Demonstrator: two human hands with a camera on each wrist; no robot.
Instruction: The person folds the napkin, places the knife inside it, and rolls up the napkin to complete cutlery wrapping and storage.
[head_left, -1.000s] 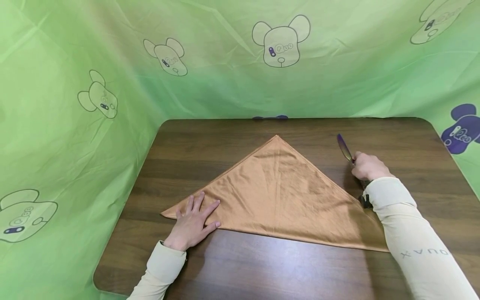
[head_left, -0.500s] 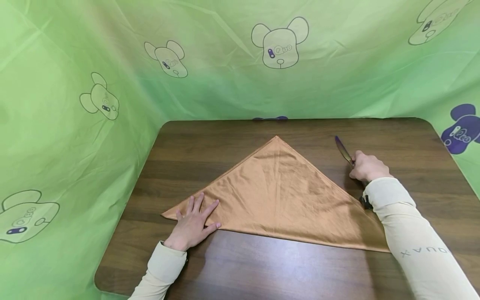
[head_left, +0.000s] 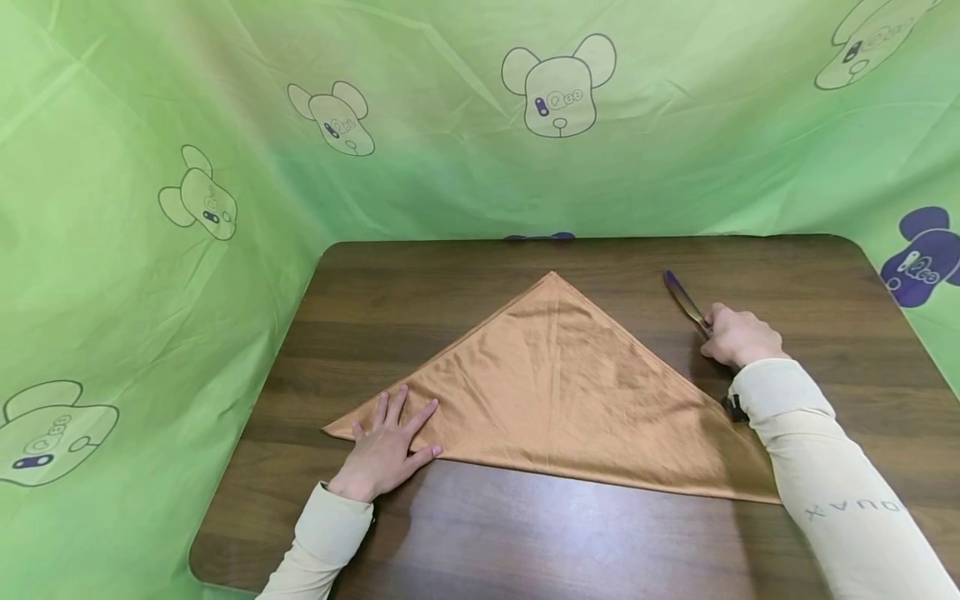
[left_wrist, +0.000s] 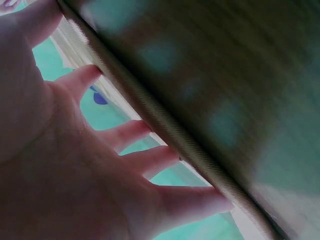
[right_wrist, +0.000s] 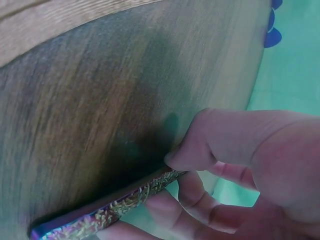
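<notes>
A copper-coloured satin cloth (head_left: 555,392), folded into a triangle, lies on the table with its point to the back. Spread flat across its left corner is my left hand (head_left: 382,454), the fingertips resting on the fabric; in the left wrist view the fingers (left_wrist: 150,160) reach straight to the cloth's edge. To the right of the cloth, my right hand (head_left: 741,337) pinches a table knife (head_left: 684,296) by its handle, the dark iridescent blade aimed to the back left. The right wrist view shows the embossed, rainbow-tinted handle (right_wrist: 112,212) between thumb and fingers, low over the wood.
The brown wood-grain table (head_left: 360,283) has rounded corners. Green fabric walls (head_left: 420,183) with printed bear heads close in its back and sides. The right forearm's sleeve (head_left: 832,483) covers the cloth's right corner.
The knife's blade has swung a little to the left in my right hand, which stays beside the cloth. My left hand and the cloth have not moved.
</notes>
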